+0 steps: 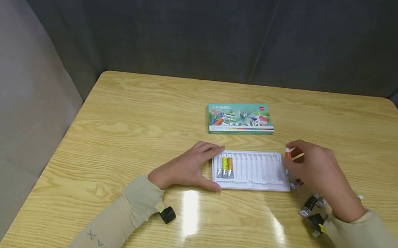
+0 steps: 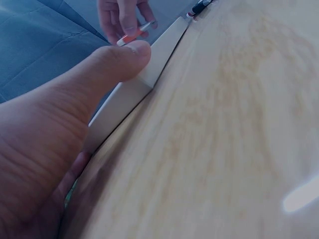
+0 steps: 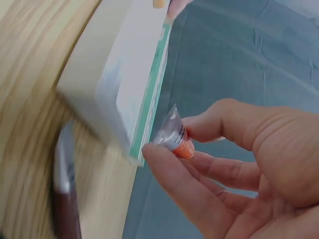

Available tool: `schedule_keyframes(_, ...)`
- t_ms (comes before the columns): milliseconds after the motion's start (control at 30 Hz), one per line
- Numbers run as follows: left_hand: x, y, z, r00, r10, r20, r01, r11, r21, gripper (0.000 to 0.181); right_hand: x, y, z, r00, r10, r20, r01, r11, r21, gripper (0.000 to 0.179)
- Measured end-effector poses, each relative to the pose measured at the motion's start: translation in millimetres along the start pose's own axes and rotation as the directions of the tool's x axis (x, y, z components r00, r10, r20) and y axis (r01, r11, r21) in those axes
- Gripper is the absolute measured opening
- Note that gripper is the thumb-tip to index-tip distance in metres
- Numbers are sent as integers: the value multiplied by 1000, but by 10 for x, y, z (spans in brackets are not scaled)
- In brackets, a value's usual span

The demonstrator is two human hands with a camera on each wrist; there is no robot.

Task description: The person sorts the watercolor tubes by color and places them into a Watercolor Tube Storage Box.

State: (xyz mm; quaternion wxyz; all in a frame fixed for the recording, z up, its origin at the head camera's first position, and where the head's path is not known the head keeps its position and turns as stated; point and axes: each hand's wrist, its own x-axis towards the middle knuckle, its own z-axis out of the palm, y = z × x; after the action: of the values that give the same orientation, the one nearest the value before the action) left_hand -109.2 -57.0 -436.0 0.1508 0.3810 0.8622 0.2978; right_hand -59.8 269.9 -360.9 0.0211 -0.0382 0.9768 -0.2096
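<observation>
Wood table (image 1: 140,125) below; my L hand (image 1: 187,167) holds tray (image 1: 251,186) at 9 o'clock; R hand (image 1: 317,166) pinches orange tube (image 3: 183,148) at 2. Prob. mid-loading; next needs aligning w/ slot (image 1: 257,166).

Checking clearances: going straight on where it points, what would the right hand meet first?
Likely the white tray, at its right end, though the right hand, pinching an orange tube, might pass above; height is unclear.

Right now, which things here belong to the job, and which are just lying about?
Apparently in the job:
orange tube, pinched by the right fingers
white tray, held by the left fingers
three tubes in it
loose tubes nearby, probably

Just lying about:
green box, untouched, perhaps packaging
dark backdrop
</observation>
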Motion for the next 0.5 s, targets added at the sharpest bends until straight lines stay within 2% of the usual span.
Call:
schedule_keyframes(233, 9, -2, 0, 1000, 2, 1, -2, 1000, 2, 112, 66, -231, 158, 998, -7, 56, 6, 1000, 23, 37)
schedule_keyframes(500, 4, 10, -5, 1000, 7, 0, -7, 1000, 9, 112, 127, -430, 316, 996, -82, 22, 81, 995, 50, 31)
